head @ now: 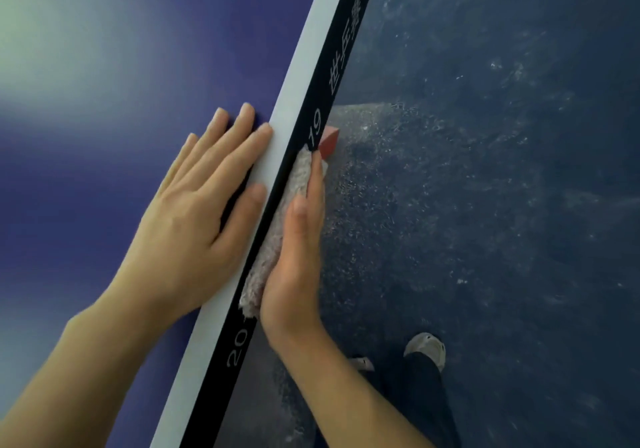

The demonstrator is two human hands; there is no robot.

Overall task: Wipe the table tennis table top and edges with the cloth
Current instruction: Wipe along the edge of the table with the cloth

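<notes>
The table tennis table top (104,118) is dark blue with a white line (298,101) along its side, and a black edge (341,49) with white lettering drops below it. My left hand (204,212) lies flat on the top, fingers straight, fingertips at the white line. A pale fluffy cloth (287,212) is folded against the black edge. My right hand (298,257) presses it there with straight fingers, palm toward the edge.
Right of the table lies a dark blue scuffed floor (502,170). A red part of the table's frame (329,141) shows under the edge. My feet in light shoes (426,347) stand near the bottom right.
</notes>
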